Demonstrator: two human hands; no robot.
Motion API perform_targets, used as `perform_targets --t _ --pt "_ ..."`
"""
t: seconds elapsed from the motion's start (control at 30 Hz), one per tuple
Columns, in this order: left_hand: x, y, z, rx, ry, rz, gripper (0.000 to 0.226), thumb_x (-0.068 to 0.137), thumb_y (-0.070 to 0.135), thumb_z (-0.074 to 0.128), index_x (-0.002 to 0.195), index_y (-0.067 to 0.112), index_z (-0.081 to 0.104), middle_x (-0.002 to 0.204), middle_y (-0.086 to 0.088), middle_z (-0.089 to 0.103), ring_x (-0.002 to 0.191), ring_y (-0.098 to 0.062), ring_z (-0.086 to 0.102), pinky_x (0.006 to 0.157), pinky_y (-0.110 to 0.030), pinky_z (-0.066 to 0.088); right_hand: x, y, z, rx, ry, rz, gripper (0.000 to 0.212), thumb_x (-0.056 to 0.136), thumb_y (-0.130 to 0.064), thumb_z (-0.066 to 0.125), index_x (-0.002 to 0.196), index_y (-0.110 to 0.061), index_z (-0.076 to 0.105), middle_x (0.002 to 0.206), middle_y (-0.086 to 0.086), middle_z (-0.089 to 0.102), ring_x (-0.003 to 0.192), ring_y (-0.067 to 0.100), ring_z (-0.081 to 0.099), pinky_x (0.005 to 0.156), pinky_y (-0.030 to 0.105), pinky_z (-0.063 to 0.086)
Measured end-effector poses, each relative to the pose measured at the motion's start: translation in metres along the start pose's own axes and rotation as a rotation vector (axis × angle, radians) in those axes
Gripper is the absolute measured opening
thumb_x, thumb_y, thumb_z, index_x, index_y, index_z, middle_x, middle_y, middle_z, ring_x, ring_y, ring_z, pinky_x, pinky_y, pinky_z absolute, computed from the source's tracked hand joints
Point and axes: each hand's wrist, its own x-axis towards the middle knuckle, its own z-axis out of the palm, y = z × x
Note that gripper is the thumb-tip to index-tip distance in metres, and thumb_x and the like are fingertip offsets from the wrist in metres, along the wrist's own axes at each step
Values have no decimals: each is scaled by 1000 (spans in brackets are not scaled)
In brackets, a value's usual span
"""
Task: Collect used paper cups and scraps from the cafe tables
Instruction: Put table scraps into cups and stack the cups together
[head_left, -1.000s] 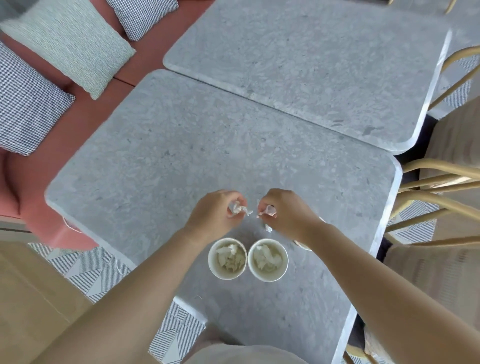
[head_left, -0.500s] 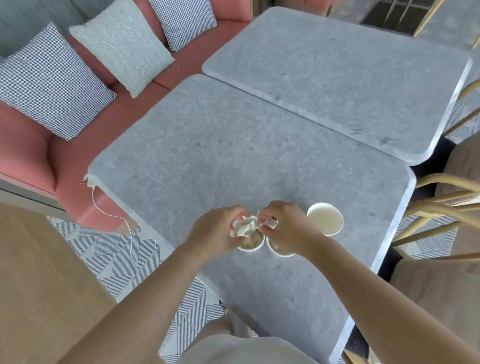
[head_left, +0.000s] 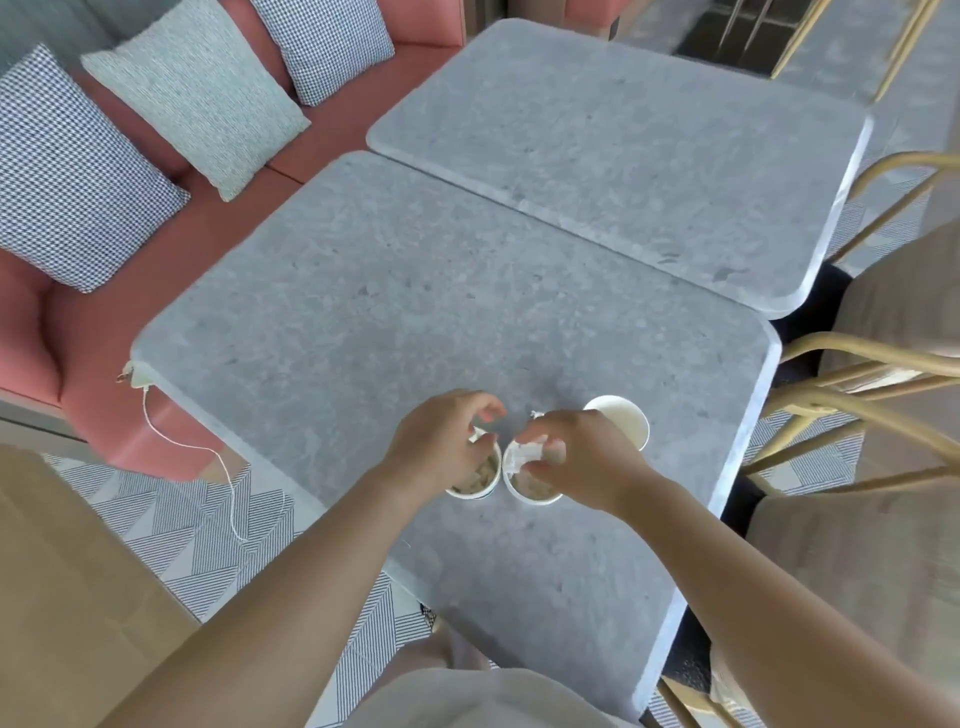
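Note:
Two white paper cups stand side by side on the grey stone table (head_left: 363, 322), both holding crumpled paper scraps. My left hand (head_left: 441, 441) hovers over the left cup (head_left: 475, 480) with fingers apart and nothing in it. My right hand (head_left: 576, 452) pinches a white paper scrap (head_left: 522, 457) right over the right cup (head_left: 530, 491). A third paper cup (head_left: 621, 418), with no scraps visible in it, stands just behind my right hand.
A second grey table (head_left: 623, 156) adjoins the far side. A pink bench (head_left: 93, 353) with several cushions runs along the left. Wooden chairs (head_left: 872, 384) stand on the right. A white cord (head_left: 208, 457) hangs from the table's left corner.
My left hand has let its scrap go into the left cup and spread its fingers. My right hand has lowered its scrap over the right cup. The view has shifted.

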Motion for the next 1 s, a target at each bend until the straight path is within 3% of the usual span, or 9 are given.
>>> perform_targets --t 0.13,0.37,0.7,0.9,1.0 --pt "18 6 1 12 -6 29 21 82 22 62 101 29 62 102 15 64 78 -10 60 73 -25 48 2 9 -7 50 69 3 16 78 -23 68 93 -28 68 92 -11 66 77 8 57 68 19 38" --pt "55 9 2 14 -27 60 21 81 21 61 100 29 62 97 13 64 74 -8 57 72 -26 48 27 27 -31 16 102 30 13 79 -18 64 88 -26 68 91 -8 65 80 12 59 71 26 46" --pt "119 -8 33 -2 -195 44 22 79 19 61 99 29 63 98 13 63 71 -8 54 73 -27 49 93 75 -47 -12 50 109 16 79 -17 63 91 -27 67 86 -14 58 81 11 56 72 24 44" --pt "150 -17 56 94 -470 114 31 73 33 71 101 28 62 100 9 62 82 -12 56 75 -28 46 123 109 -37 -36 0 166 13 80 -21 63 91 -27 65 87 -14 57 80 10 53 70 24 40" --pt "158 -19 65 175 -548 162 35 65 41 75 95 30 62 88 13 53 79 -9 48 70 -25 39 125 123 -30 -23 -34 193 13 81 -20 63 92 -26 65 86 -15 54 81 10 53 71 24 41"
